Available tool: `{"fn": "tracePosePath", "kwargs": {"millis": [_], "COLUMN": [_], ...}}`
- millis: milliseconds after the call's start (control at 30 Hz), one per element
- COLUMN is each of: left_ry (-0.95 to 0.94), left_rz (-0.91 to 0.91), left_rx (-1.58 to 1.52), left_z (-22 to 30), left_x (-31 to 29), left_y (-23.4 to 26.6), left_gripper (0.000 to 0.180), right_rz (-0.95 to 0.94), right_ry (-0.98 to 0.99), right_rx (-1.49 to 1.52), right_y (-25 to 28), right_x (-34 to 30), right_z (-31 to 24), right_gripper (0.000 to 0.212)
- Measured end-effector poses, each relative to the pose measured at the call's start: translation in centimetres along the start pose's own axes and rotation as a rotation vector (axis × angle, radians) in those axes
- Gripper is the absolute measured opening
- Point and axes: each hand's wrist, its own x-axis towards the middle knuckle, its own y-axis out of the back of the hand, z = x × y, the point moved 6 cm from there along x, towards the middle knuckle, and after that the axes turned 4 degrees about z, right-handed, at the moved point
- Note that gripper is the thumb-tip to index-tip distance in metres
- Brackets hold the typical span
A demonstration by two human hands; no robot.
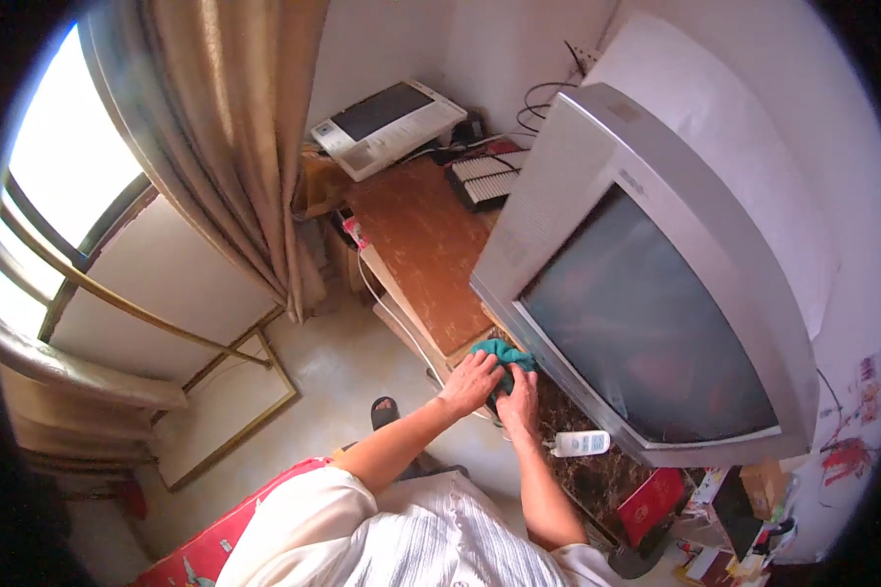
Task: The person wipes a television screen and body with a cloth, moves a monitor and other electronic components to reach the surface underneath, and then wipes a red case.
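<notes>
A crumpled teal cloth (504, 352) lies at the edge of the dark marbled tabletop, in front of the television's lower left corner. My left hand (473, 380) grips its near left side with bent fingers. On the right of the same cloth, my right hand (519, 399) has its fingers curled into the fabric. Both palms face down and hide part of it. Close by my right forearm, a white bottle (581, 443) is lying on its side on the marbled surface (563, 406).
A large grey television (656, 313) towers over the tabletop. Beyond it are a brown wooden top (421, 245), a white flat device (390, 125) and a ribbed panel (485, 179). A white cable (392, 311) hangs along the edge. A red booklet (651, 504) stands right.
</notes>
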Motion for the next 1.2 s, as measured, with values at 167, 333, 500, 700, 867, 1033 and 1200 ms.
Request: {"fn": "tracePosePath", "kwargs": {"millis": [167, 333, 500, 700, 867, 1033, 1200], "left_ry": [0.019, 0.204, 0.357, -0.005, 0.037, 0.321, 0.668], "left_rz": [-0.005, 0.172, -0.047, -0.012, 0.03, 0.156, 0.258], "left_rx": [0.065, 0.195, -0.016, -0.092, 0.011, 0.24, -0.006], "left_z": [-7.9, -16.6, -18.1, -16.4, -22.8, -29.9, -31.8], "left_x": [0.6, 1.2, 0.5, 1.7, 4.0, 4.5, 2.4], "left_y": [4.5, 8.2, 6.5, 4.9, 5.5, 9.0, 10.1], "left_gripper": [0.012, 0.014, 0.019, 0.021, 0.028, 0.024, 0.037], "right_rz": [0.005, -0.084, -0.049, 0.027, -0.109, -0.243, -0.293], "right_ry": [0.15, 0.322, 0.281, 0.208, 0.218, 0.329, 0.446], "right_rx": [0.107, 0.18, 0.1, -0.064, -0.042, -0.097, -0.111], "right_y": [-4.4, -8.5, -10.8, -9.7, -11.6, -16.1, -17.9], "right_x": [3.8, 8.5, 9.0, 8.1, 12.5, 17.8, 19.1], "right_z": [-6.7, -12.7, -12.2, -10.1, -14.0, -19.6, -23.6], "right_gripper": [0.048, 0.047, 0.042, 0.035, 0.042, 0.053, 0.048]}}
